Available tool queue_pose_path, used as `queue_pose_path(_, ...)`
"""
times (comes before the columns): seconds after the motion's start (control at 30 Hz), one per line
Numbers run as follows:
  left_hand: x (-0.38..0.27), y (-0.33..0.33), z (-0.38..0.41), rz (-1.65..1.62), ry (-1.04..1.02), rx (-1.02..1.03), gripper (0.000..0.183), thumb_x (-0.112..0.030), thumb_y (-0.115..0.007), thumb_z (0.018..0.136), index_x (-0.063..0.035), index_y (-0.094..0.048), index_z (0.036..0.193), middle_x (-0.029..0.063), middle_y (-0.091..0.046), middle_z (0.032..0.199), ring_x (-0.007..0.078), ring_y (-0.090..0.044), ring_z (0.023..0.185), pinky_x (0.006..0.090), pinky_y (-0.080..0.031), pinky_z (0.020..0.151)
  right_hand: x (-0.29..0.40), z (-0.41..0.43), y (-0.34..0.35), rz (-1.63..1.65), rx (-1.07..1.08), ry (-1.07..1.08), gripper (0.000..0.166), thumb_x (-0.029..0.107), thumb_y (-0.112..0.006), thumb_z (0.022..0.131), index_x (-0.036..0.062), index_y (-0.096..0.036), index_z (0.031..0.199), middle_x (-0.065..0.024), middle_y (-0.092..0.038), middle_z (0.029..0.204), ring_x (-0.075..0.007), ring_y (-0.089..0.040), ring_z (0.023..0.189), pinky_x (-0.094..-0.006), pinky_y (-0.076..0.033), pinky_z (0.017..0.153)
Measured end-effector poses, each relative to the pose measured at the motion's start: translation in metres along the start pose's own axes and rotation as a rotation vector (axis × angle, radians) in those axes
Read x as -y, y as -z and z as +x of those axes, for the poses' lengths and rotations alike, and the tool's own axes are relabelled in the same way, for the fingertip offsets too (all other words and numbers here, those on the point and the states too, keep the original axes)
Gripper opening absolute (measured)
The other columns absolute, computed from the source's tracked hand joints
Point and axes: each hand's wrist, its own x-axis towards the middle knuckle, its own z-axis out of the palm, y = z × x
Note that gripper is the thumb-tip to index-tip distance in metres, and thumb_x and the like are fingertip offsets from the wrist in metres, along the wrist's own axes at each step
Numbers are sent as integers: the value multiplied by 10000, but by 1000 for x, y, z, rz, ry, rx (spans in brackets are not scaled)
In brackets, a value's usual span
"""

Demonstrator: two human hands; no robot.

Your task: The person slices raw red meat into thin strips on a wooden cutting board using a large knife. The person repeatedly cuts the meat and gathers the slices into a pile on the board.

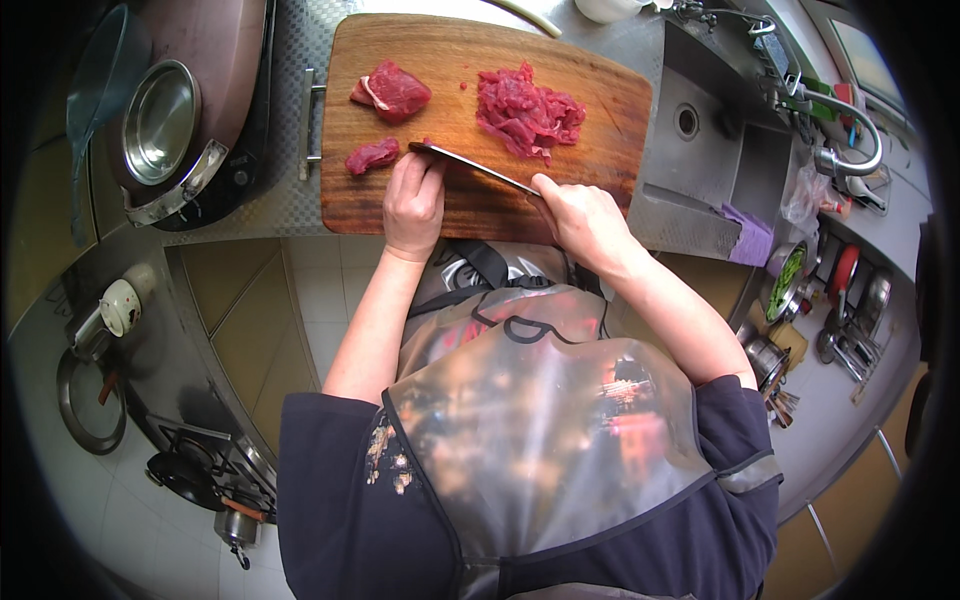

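My right hand (586, 219) grips the handle of a knife (480, 168), whose blade slants up and left over a wooden cutting board (450, 41). At the blade's far end, my left hand (414, 196) has its fingers bunched against or right beside the metal. Whether anything lies under those fingertips is hidden. A scrap of red meat shows just past the blade there. Left of the left hand lies a small strip of raw meat (372, 156). Farther back sits a thicker chunk of meat (393, 91) with a pale band of fat. Thin meat slices (529, 112) form a pile on the board's right half.
To the right is a steel sink (697, 82) with a curved faucet (862, 135); a purple cloth (750, 236) hangs at its front edge. A metal bowl (161, 124) rests on a large appliance at left. Behind the board lies a pale stalk-like item (529, 16).
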Motion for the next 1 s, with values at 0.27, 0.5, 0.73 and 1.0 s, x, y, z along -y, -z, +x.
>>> queue_pose_path(0.27, 0, -1, -3, 12, 13, 93, 278, 42, -655, 755, 3, -696, 1027, 141, -635, 1040, 347, -627, 1008, 428, -534, 882, 7, 21, -17, -10, -11, -5, 188, 221, -587, 958, 48, -538, 1011, -171, -645, 665, -393, -665, 659, -509, -513, 569)
queue_pose_path(0.5, -2, -1, 0, -25, -5, 46, 235, 15, -694, 773, -1, -671, 1006, 144, -615, 1042, 351, -604, 1034, 436, -514, 913, 0, 11, -22, 16, -113, -85, 195, 284, -601, 965, 97, -563, 1007, -182, -670, 722, -402, -676, 697, -526, -525, 594)
queue_pose_path(0.73, -10, 0, 16, -24, 99, 39, 253, -53, -792, 762, -28, -618, 943, 140, -580, 974, 345, -590, 939, 436, -501, 825, -58, -17, -18, 541, -261, -246, 293, 296, -603, 1001, 26, -662, 1098, -169, -723, 832, -340, -687, 741, -443, -533, 687)
queue_pose_path(1.0, 5, -3, 43, -128, 239, 207, 132, 40, -676, 792, -11, -602, 887, 123, -579, 862, 303, -614, 783, 408, -514, 705, -99, -22, -19, 1367, 135, -546, 304, 404, -565, 1039, 103, -533, 1012, 51, -423, 601, -61, -394, 460, -245, -361, 457)
